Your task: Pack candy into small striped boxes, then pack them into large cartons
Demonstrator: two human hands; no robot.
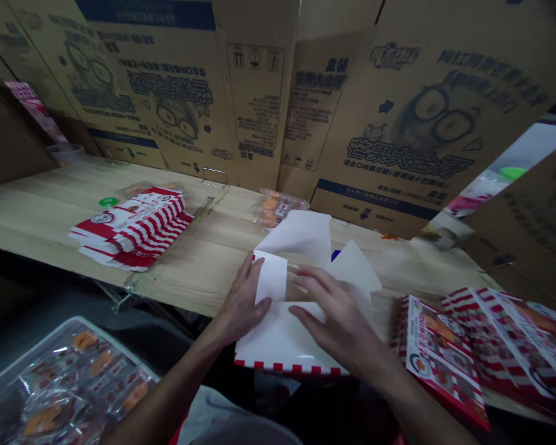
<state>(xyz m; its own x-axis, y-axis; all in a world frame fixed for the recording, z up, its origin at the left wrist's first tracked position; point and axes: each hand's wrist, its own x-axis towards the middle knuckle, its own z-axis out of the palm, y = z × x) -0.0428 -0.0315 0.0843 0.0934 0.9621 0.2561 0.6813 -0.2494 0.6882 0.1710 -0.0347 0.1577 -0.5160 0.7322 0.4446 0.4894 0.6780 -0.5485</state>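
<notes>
An open white carton [287, 339] with a red-striped edge lies at the table's front edge, its white flaps spread out. My left hand [244, 303] grips the carton's left side, thumb toward the near flap and fingers along the side flap. Over the carton's right part is my right hand [336, 315], fingers apart, its thumb at the near flap; the fingertips reach over the opening and are a little blurred. The inside of the carton is mostly hidden by flaps and hands.
Flattened red-striped cartons [139, 225] are stacked at left. Printed boxes [445, 352] stand at right. Wrapped orange items [278, 207] lie behind. A plastic tub [81, 321] of wrapped pieces sits lower left. Large cardboard boxes [254, 93] wall off the table's back.
</notes>
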